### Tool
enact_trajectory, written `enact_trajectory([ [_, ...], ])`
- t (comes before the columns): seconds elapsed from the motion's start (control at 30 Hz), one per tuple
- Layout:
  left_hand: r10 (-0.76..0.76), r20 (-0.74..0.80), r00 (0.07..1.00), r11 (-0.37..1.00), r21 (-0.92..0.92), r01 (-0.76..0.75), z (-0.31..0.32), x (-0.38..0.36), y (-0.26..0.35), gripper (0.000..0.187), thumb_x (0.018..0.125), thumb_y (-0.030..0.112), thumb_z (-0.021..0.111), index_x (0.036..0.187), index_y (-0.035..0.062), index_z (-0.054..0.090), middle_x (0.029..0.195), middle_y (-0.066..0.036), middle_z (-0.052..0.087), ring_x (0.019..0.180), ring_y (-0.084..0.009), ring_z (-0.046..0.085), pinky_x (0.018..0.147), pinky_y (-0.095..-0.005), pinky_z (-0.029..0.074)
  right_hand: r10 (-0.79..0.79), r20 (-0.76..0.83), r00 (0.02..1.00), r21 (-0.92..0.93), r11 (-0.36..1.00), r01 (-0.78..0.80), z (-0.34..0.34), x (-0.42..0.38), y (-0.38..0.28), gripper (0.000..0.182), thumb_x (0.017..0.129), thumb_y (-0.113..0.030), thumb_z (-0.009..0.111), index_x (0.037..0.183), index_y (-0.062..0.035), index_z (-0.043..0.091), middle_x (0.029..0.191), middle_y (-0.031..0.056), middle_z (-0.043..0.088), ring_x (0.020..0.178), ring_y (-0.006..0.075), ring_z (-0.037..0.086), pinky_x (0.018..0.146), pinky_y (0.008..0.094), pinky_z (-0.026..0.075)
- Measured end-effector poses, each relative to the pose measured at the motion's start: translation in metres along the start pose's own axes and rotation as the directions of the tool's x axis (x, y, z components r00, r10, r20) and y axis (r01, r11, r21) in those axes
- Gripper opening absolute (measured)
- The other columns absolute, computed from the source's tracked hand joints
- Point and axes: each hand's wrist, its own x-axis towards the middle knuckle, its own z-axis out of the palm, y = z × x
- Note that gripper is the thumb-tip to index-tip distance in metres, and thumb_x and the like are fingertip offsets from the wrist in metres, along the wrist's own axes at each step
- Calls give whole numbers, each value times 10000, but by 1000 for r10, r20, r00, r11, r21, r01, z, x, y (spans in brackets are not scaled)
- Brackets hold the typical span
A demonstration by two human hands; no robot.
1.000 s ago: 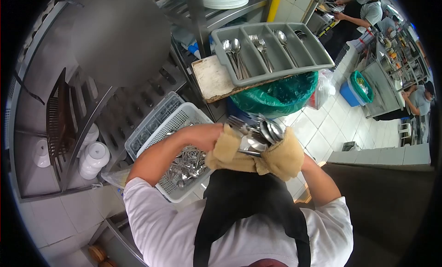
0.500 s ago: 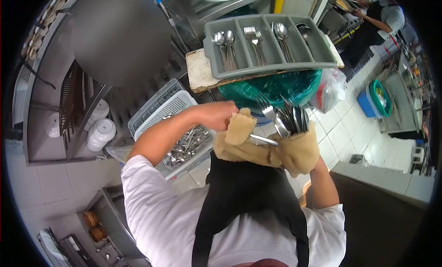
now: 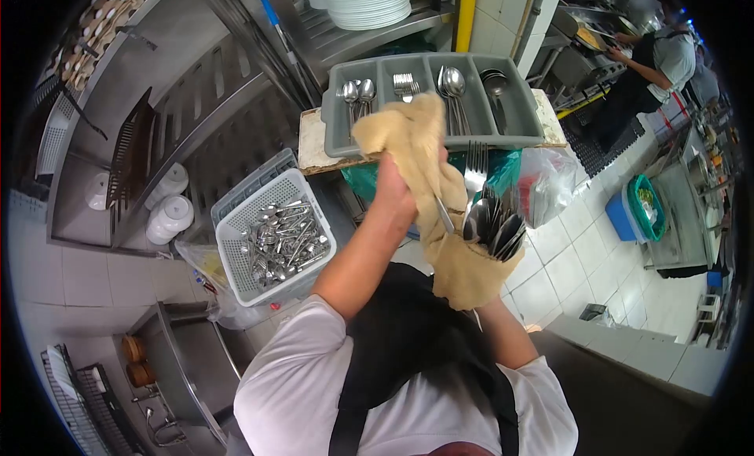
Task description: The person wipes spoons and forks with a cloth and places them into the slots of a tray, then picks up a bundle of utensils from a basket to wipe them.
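My left hand [image 3: 397, 186] is closed around one end of a tan cloth [image 3: 416, 138], raised at the front of the grey cutlery tray [image 3: 518, 114]. A metal handle [image 3: 444, 214] shows beside the cloth below that hand. My right hand [image 3: 488, 313], mostly hidden under the cloth's other end, grips a bundle of cutlery [image 3: 495, 224] through it. Spoons and other pieces stick up from the bundle, with a fork [image 3: 475, 169] standing highest. Spoons [image 3: 454, 87] and forks [image 3: 404, 85] lie sorted in the tray's compartments.
Left of my arm, a white perforated basket [image 3: 236, 279] holds loose cutlery. The tray rests on a white board [image 3: 312, 146] above a green bag [image 3: 503, 173]. White plates [image 3: 367, 7] are stacked behind. A co-worker [image 3: 656, 67] stands at the far right.
My left hand has moved forward and right with its cloth end, now overlapping the tray's front. The cutlery bundle has shifted slightly down. The view has turned, showing more of the basket.
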Motion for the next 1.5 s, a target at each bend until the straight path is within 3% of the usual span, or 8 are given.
enact_trajectory([
  [0.2, -68, -240, 968, 984, 145, 105, 21, -4, -27, 347, 924, 409, 399, 991, 105, 551, 848, -49, 594, 559, -160, 558, 346, -229, 360, -33, -145, 989, -37, 999, 28, -8, 7, 7, 389, 847, -155, 573, 1214, -73, 475, 1166, 66, 528, 1083, 191, 502, 928, 334, 398],
  [0.37, -163, -163, 973, 952, 235, 199, -4, 0, -38, 321, 945, 336, 380, 1072, 83, 532, 993, -92, 599, 898, -240, 603, 792, -367, 504, -47, -289, 956, -4, 999, 47, -4, 10, 5, 420, 859, -147, 566, 1254, -70, 444, 1197, 70, 511, 1099, 188, 492, 936, 330, 398],
  [0.57, -183, -190, 964, 483, 837, 257, -36, -37, -47, 284, 923, 36, 356, 1175, 57, 487, 1116, -78, 567, 967, -187, 585, 816, -325, 491, 46, -243, 969, 237, 971, 14, -1, 22, 22, 459, 874, -137, 559, 1301, -66, 407, 1235, 75, 491, 1118, 185, 480, 946, 325, 397],
  [0.67, -66, -313, 947, 776, 581, 246, -11, -33, -36, 309, 920, 31, 349, 1205, 38, 466, 1098, -80, 572, 993, -186, 568, 862, -316, 465, 47, -257, 965, 375, 925, 55, 14, 11, 66, 479, 881, -132, 555, 1325, -64, 388, 1254, 77, 482, 1128, 183, 474, 951, 322, 397],
  [0.73, -101, -252, 962, 732, 636, 244, -37, -37, -40, 298, 922, 26, 335, 1199, 16, 445, 1108, -97, 552, 1019, -196, 547, 876, -318, 455, -203, -268, 942, -532, 846, 31, 9, 14, 106, 480, 848, -145, 588, 1292, -37, 441, 1281, 106, 477, 1153, 222, 471, 970, 344, 379],
  [0.93, -23, -314, 949, 520, 807, 279, -77, -34, -42, 274, 934, 83, 354, 1179, 24, 458, 1101, -98, 541, 965, -199, 555, 828, -337, 472, -180, -259, 949, -385, 920, 70, 15, 4, 90, 403, 808, -125, 641, 1188, -42, 537, 1164, 95, 560, 1065, 210, 536, 911, 335, 421],
  [1.3, -157, -327, 932, 885, 372, 280, -64, 30, -49, 296, 919, 387, 430, 853, 127, 556, 560, 0, 477, 395, -136, 443, 362, -278, 334, -17, -371, 929, -145, 989, -39, 28, 3, -39, 359, 754, -122, 697, 1085, -35, 587, 1021, 59, 623, 918, 164, 593, 805, 307, 459],
  [1.5, -533, -171, 829, 792, 245, 560, -27, 62, -28, 350, 916, 396, 443, 1019, 86, 570, 900, -77, 606, 863, -201, 600, 790, -362, 500, 95, -325, 941, -8, 995, -104, 9, -1, -26, 380, 765, -122, 689, 1115, -35, 570, 1047, 56, 607, 944, 164, 578, 816, 307, 453],
])
